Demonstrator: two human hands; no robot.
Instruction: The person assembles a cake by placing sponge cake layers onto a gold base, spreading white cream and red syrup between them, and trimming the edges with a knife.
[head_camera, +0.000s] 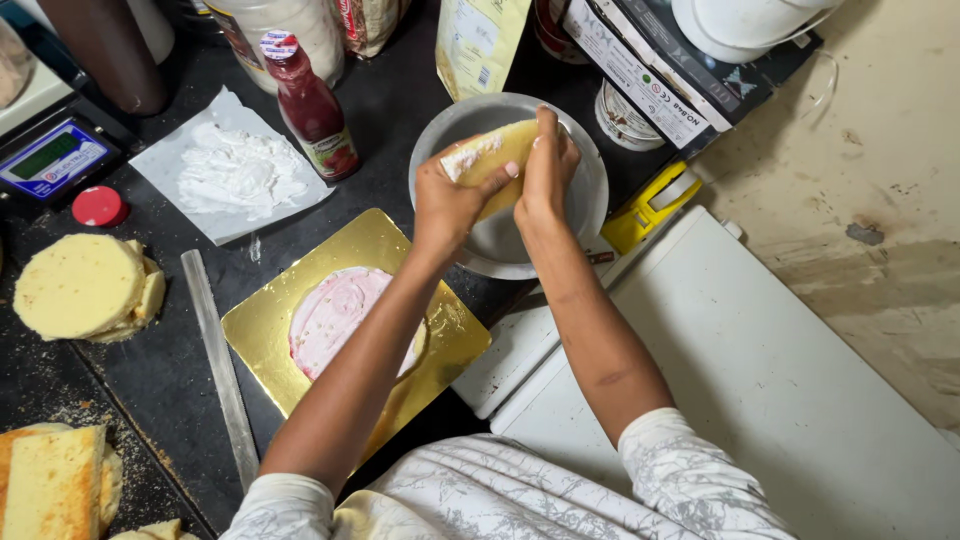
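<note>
- Far to the left of my hands, sponge rounds (85, 287) are sitting stacked, with a long knife (222, 370) lying beside them.
- Up and left of my left hand, a sauce bottle (312, 108) is standing by a paper of cream (232, 175).
- Under my left forearm, a pink-frosted layer (338, 310) is resting on the gold board (270, 330).
- My left hand (447, 200) is gripping the cake slice's (497, 155) lower edge.
- My right hand (546, 170) is clasping its far side, holding it over the grey bowl (590, 190).

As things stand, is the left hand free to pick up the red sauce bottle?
Probably not yet: the left hand and right hand both grip a cake layer over the metal plate; the red sauce bottle stands unobstructed nearby.
</note>
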